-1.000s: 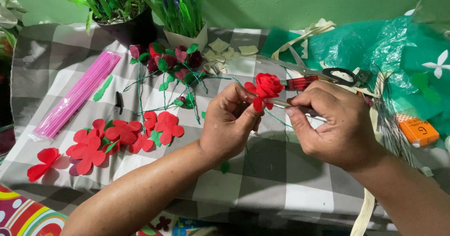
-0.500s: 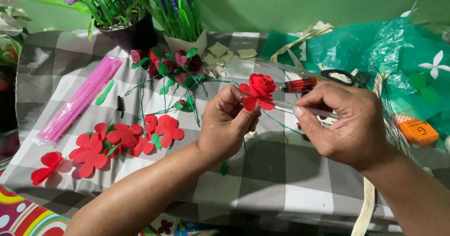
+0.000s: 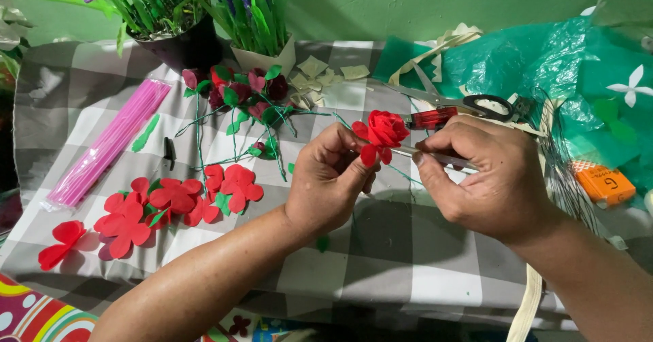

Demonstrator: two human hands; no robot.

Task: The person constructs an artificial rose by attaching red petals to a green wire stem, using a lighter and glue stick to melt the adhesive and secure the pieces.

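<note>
Left hand pinches petals of red paper rose. Right hand curled around thin stick, mostly hidden inside grip. Scissors behind, partly covered.

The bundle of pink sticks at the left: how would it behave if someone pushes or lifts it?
The pink stick bundle looks thin and light, so it would probably slide easily on the checked cloth. Its clear wrapper seems to keep the sticks together, so they likely would not scatter.

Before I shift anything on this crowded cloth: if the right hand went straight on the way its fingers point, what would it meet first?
The right hand points leftward, so it would likely meet the red paper rose and the left hand pinching it; depth looks about equal.
</note>
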